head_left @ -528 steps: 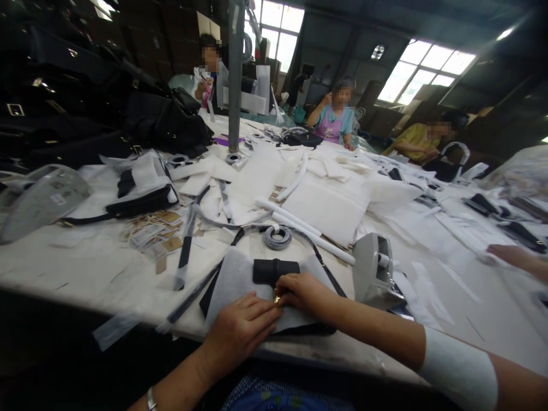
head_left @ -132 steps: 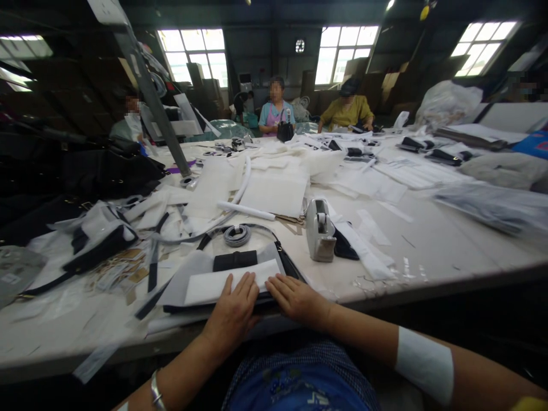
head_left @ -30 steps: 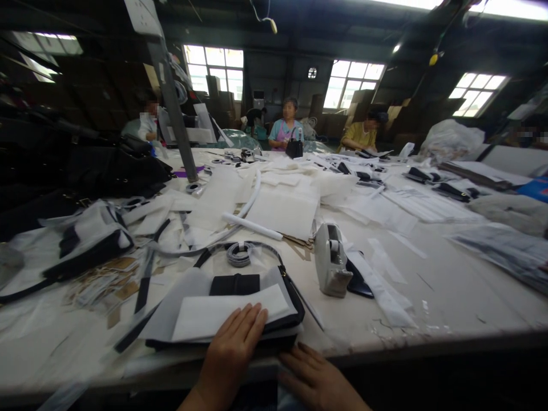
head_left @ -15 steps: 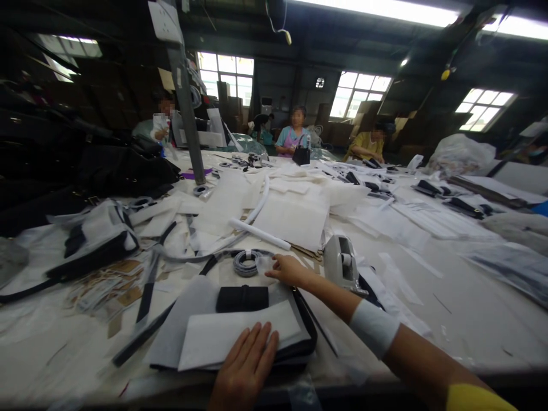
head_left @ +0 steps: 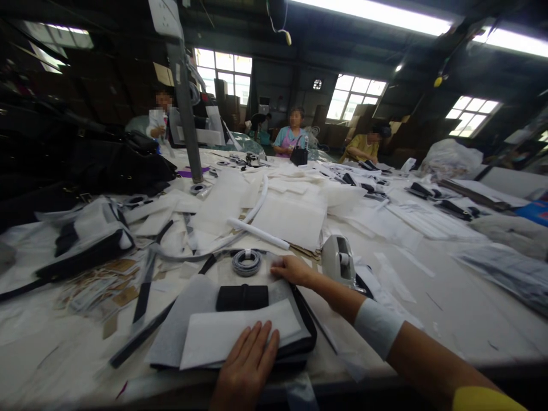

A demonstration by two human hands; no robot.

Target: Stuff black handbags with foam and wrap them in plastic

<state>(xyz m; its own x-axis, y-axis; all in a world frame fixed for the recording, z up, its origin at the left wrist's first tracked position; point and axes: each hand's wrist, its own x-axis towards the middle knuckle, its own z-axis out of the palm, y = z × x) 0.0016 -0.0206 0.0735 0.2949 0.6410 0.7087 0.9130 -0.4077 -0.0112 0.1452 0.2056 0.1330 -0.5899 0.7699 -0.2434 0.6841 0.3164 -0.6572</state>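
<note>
A black bag (head_left: 309, 334) lies flat at the table's front, partly covered by thin grey-white wrapping sheet (head_left: 180, 319). My left hand (head_left: 248, 359) rests flat with fingers stretched on a folded white sheet (head_left: 226, 331) over the bag. Above that sheet is a small black pouch-like piece (head_left: 242, 298). At the bag's upper right edge my right hand (head_left: 293, 269) has its fingers bent together near clear film; what lies between the fingertips is too small to make out. Just left of it sits a wrapped grey coil (head_left: 246, 262) with a white band.
A tape dispenser (head_left: 338, 258) stands right of my right hand. White paper sheets (head_left: 295, 214) and a white tube (head_left: 258, 233) lie behind. Tags (head_left: 100, 288) and a wrapped black item (head_left: 85, 254) are on the left. A metal post (head_left: 186, 108) rises farther back. Several people work beyond.
My right hand has moved slightly right, and the clear film by its fingertips shows less. The left hand stays on the white sheet. The view has shifted slightly.
</note>
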